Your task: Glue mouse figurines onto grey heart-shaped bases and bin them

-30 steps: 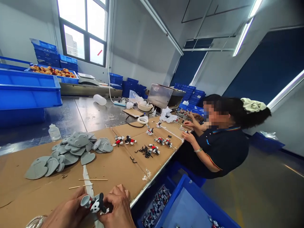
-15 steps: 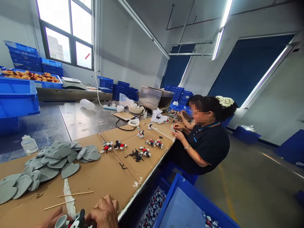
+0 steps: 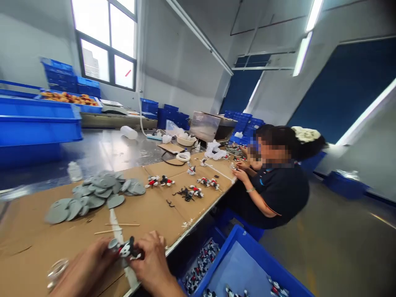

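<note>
Figure [image 3: 125,250], one: resting between left hand [image 3: 97,258] and right hand [image 3: 153,255], above desk [image 3: 154,214]; fingers are closing snugly on opposite sides. Likely weighing little, feeling stiff, smooth; limbs seeming fragile, torso suiting hold.

A white bottle [image 3: 129,132] is lying on the metal bench [image 3: 89,150]. A tape roll [image 3: 183,156] is resting near a bowl [image 3: 185,142]. A scale [image 3: 114,107] is sitting beside a tray [image 3: 93,109]. Crates [image 3: 60,78] are standing near the window [image 3: 109,47].
</note>
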`<act>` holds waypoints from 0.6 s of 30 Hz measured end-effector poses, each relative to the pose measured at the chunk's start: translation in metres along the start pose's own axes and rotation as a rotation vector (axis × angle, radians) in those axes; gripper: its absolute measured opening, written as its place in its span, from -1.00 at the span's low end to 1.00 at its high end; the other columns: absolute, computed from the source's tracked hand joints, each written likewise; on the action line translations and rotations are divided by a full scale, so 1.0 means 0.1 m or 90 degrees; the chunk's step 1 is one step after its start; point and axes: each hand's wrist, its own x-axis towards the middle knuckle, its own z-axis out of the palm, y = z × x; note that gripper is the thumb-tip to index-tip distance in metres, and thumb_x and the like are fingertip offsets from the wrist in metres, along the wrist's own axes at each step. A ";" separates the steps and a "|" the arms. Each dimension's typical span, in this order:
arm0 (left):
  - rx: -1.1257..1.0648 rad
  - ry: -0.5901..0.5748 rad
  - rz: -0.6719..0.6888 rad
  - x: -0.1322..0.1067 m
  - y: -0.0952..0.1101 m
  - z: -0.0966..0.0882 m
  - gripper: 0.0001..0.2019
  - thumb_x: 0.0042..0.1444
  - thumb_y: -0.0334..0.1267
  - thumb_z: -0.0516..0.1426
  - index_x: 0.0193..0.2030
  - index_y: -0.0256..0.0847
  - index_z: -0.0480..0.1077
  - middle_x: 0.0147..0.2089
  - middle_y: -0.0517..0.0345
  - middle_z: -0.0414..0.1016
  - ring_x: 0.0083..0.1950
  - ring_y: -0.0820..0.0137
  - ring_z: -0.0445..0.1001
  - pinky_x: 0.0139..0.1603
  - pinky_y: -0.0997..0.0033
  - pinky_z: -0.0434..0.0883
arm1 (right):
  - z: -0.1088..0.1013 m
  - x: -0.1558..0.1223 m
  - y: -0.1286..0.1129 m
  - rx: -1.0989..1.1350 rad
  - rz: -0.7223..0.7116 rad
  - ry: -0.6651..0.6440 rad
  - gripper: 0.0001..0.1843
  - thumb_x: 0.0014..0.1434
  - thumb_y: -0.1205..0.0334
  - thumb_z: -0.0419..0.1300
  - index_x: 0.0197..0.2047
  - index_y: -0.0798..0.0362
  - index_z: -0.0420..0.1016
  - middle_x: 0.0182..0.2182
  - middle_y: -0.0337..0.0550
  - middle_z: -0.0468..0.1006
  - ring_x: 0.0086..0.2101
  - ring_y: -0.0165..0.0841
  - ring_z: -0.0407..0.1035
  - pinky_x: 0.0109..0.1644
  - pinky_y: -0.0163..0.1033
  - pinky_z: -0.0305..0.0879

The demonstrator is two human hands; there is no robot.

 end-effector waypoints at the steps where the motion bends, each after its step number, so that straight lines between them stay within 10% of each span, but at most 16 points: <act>1: -0.004 -0.017 -0.004 -0.02 0.07 -0.04 -0.71 0.19 -0.20 -0.04 -0.38 -0.18 0.47 -0.36 0.10 0.62 -0.27 0.18 0.59 -0.29 0.36 0.38 | -0.03 0.00 -0.02 0.005 -0.007 -0.006 -0.81 -0.05 0.35 0.47 -0.45 -0.03 0.54 -0.42 -0.31 0.55 -0.24 -0.29 0.38 -0.17 -0.21 0.07; 12: -0.103 0.040 -0.023 -0.23 0.18 -0.10 -0.86 0.17 -0.26 0.25 -0.20 -0.28 0.47 -0.35 0.22 0.47 -0.28 0.36 0.48 -0.17 0.25 0.44 | -0.10 0.08 0.09 0.090 -0.084 -0.071 -0.70 0.17 -0.06 0.28 -0.43 -0.04 0.58 -0.45 -0.22 0.49 -0.30 -0.25 0.32 -0.24 -0.25 0.16; 18: -0.162 0.153 0.000 -0.36 0.07 0.10 -0.57 0.08 -0.55 0.21 0.10 -0.24 0.43 -0.15 0.09 0.55 -0.10 0.28 0.52 0.03 0.14 0.43 | -0.08 0.09 0.14 0.121 -0.097 -0.056 -0.57 0.15 -0.21 0.24 -0.47 -0.03 0.57 -0.47 -0.19 0.47 -0.35 -0.27 0.31 -0.29 -0.26 0.19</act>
